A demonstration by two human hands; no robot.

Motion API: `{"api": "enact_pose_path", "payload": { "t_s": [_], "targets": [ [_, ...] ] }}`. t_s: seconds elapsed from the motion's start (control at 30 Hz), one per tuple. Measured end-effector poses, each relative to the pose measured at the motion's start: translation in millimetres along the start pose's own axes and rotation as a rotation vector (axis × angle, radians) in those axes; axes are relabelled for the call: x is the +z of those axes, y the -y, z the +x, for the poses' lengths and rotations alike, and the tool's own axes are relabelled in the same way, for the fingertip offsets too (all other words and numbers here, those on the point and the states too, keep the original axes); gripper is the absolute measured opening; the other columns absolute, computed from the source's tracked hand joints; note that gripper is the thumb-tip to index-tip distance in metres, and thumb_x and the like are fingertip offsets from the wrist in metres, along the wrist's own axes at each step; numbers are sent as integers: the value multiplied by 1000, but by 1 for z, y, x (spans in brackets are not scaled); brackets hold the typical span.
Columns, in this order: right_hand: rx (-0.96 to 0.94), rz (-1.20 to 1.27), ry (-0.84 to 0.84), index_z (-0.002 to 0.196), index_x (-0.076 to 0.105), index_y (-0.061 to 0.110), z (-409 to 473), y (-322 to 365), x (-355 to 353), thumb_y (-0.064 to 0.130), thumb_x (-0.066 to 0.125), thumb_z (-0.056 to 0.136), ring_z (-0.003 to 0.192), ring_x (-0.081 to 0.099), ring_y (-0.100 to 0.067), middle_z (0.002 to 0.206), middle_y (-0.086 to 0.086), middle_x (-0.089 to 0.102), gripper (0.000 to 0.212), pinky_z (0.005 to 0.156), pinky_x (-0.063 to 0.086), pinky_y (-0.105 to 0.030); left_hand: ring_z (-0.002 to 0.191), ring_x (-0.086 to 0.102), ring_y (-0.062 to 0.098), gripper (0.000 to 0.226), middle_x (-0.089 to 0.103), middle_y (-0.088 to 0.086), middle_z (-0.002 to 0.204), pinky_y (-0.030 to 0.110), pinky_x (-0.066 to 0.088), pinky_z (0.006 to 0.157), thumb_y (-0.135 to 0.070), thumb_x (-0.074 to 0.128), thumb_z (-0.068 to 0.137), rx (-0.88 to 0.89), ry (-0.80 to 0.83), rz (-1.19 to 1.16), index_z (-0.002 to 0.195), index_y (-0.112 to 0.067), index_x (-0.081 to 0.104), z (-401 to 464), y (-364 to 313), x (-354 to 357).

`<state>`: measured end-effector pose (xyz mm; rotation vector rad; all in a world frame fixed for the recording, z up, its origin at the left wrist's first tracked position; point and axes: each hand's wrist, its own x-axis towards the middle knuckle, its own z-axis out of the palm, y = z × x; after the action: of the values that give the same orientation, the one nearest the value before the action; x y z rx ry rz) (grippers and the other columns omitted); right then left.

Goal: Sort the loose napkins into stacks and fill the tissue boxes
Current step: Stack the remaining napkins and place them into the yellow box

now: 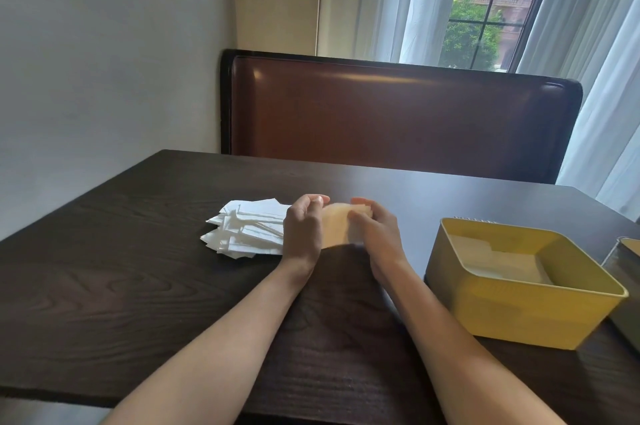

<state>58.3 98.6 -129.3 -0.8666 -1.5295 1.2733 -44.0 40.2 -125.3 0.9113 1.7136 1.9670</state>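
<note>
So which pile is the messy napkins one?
Start at the dark wooden table. The loose napkins lie just left of the left hand. They are white and fanned out untidily, unlike the squared stack between both hands.

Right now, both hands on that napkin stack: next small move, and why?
Probably carry the stack right and lower it into the yellow tissue box. Left hand and right hand already clamp it squared; the box sits open, only partly filled. The loose pile can wait.
</note>
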Motion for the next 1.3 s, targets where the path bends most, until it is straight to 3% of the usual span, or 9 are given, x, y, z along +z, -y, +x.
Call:
{"api": "enact_pose_path", "payload": {
  "t_s": [0.17, 0.37, 0.53, 0.67, 0.8, 0.9, 1.03, 1.2, 1.3],
  "targets": [
    [91, 45, -27, 123, 59, 20, -2, 4, 3, 28, 56, 99, 94, 54, -9, 107, 7, 57, 26, 65, 44, -17, 89, 65, 19, 29, 72, 0, 94, 34, 50, 80, -34, 48, 100, -26, 23, -31, 100, -15, 70, 1, 1, -1],
    [93, 15, -32, 121, 59, 19, -4, 4, 5, 31, 52, 101, 91, 54, -9, 101, 10, 56, 25, 64, 44, -16, 98, 62, 16, 29, 68, -1, 101, 25, 47, 75, -18, 43, 103, -42, 9, 50, 106, -12, 71, 2, 5, 1],
    [87, -23, 2, 125, 58, 18, -4, 2, 7, 31, 46, 103, 91, 56, -9, 107, 5, 57, 28, 63, 44, -14, 86, 62, 17, 32, 69, 4, 96, 30, 46, 71, -32, 47, 103, -66, 106, 41, 104, -10, 70, -2, 1, 1],
    [100, -42, 14, 131, 55, 15, -3, 1, 5, 32, 43, 105, 105, 58, -14, 122, -3, 58, 34, 78, 52, -22, 93, 66, 12, 42, 71, -3, 98, 27, 52, 81, -49, 63, 82, 8, 192, 134, 106, -16, 70, -6, 3, -4],
    [135, -53, 61, 127, 53, 17, -4, 6, 2, 38, 38, 105, 97, 57, -13, 113, 1, 56, 34, 72, 48, -20, 83, 66, 16, 16, 71, 0, 89, 27, 52, 73, -21, 72, 90, 126, 267, 311, 103, -12, 71, -9, 10, -14],
    [113, 14, 131, 123, 55, 14, -8, 7, 1, 36, 44, 104, 96, 60, -17, 111, -5, 59, 31, 74, 51, -22, 75, 66, 20, 0, 71, 4, 81, 33, 53, 67, -14, 71, 91, 44, 175, 132, 91, -14, 71, -7, 8, -21],
    [46, 5, 168, 115, 61, 11, -14, 8, 1, 17, 59, 98, 103, 64, -23, 110, -8, 64, 18, 84, 58, -32, 77, 68, 19, 4, 74, 7, 87, 29, 52, 62, -14, 73, 90, -67, 138, -52, 88, -17, 71, -8, 3, -30],
    [-33, 91, 117, 101, 66, 12, -12, 21, 8, 12, 65, 93, 93, 66, -20, 97, -4, 66, 8, 80, 58, -32, 76, 68, 20, 16, 72, 12, 91, 24, 50, 54, -14, 79, 85, -133, 319, -95, 95, -8, 68, -8, -10, -50],
    [-21, 107, 162, 103, 68, 7, -7, 27, 23, 11, 64, 94, 89, 65, -20, 94, -6, 67, 11, 82, 57, -36, 77, 68, 21, 28, 71, 10, 89, 32, 53, 63, -26, 79, 77, -156, 377, -90, 97, -9, 68, -4, -17, -62]
  ]
}}
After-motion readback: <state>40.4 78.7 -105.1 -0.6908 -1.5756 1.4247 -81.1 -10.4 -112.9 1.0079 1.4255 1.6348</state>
